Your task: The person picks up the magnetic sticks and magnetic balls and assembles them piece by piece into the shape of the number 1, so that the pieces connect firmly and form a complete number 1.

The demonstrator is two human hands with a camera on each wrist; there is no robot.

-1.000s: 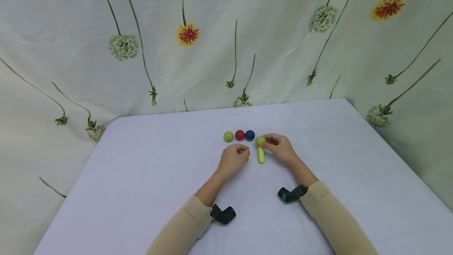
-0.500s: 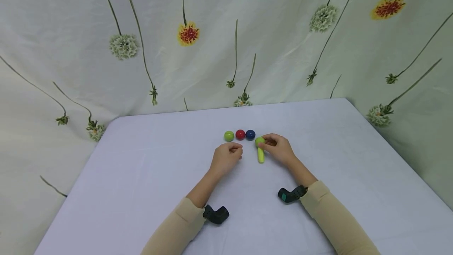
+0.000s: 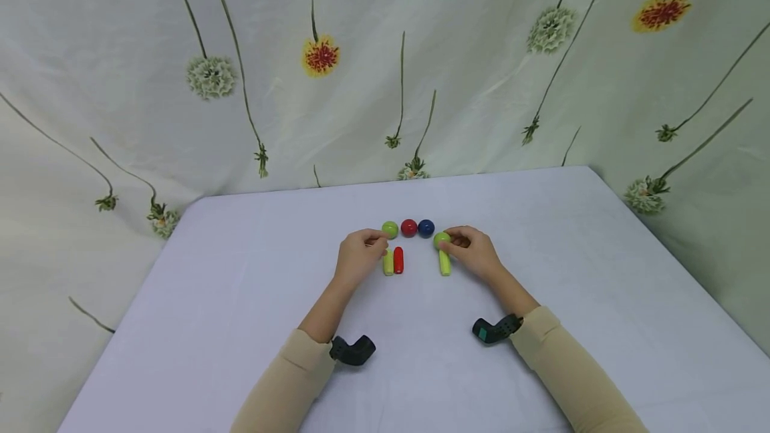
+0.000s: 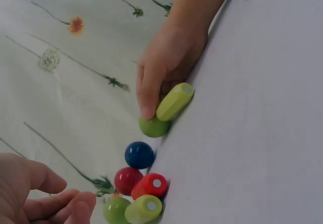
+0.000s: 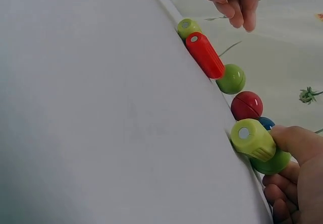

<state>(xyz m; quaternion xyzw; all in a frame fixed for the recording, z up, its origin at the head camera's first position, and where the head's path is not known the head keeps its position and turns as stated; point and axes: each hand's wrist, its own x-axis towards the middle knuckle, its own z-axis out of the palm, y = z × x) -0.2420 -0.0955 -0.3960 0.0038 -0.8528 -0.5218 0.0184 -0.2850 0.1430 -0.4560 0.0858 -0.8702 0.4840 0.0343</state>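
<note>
While a floral backdrop (image 3: pixel 361 119) rises beyond the grip and a white table (image 3: pixel 240 286) lies beneath it, the right hand (image 3: pixel 475 252) pinches a green ball (image 3: pixel 440 238) between thumb and fingers. The left hand (image 3: pixel 357 256), left of this grip, has loosely bent fingers and appears to hold nothing. The green ball sits at the right fingertips; a lime stick (image 3: pixel 445 264) lies on its near side, end toward it, the two apparently meeting. Whether the right thumb also touches the lime stick cannot be told. For good control, the pinch is best light and across the ball's sides, so that the lime stick is not rolled out of line; the left hand does well to approach from above, since a sideways sweep could scatter its neighbours.

Just left of the grip stands a blue ball (image 3: pixel 426 228), then a red ball (image 3: pixel 409 228) and, farthest, a second green ball (image 3: pixel 390 227). The blue ball is the likeliest obstruction to any leftward shift. Farther left and nearer the person, a yellow-green stick (image 3: pixel 388 264) and a red stick (image 3: pixel 399 261) lie side by side, close to the left hand. Smallest, a pale disc (image 5: pixel 244 133) marks the lime stick's exposed end, probably a magnet.
</note>
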